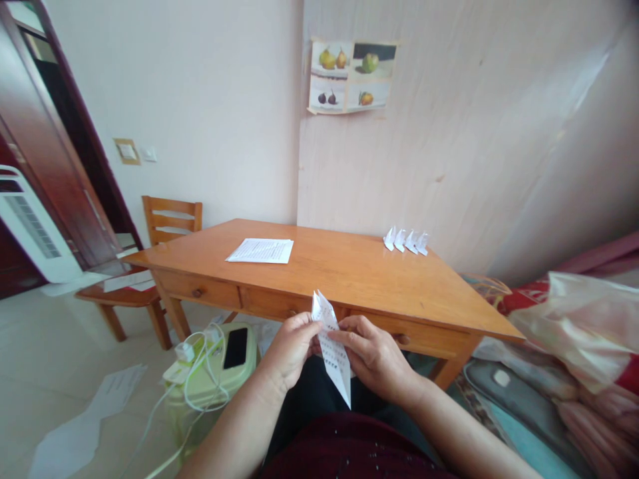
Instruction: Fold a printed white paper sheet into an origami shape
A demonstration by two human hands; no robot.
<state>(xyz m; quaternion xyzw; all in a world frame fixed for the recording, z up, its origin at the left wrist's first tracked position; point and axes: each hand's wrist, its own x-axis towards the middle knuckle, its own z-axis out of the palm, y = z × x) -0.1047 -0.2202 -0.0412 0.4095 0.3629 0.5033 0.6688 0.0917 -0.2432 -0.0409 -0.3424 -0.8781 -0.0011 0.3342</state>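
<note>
A folded sheet of printed paper, narrow and pointed at its lower end, is held upright above my lap in front of the table edge. My left hand pinches its left edge between thumb and fingers. On the other side, my right hand grips the right edge, its index and middle fingers lying across the printed face. Several small folded white paper shapes stand in a row at the far right of the wooden table. A stack of printed sheets lies on the table's left part.
Left of my legs, a pale green box carries a black phone and tangled white cables. A wooden chair stands behind the table's left end. Loose papers lie on the floor, and plastic bags are piled at right.
</note>
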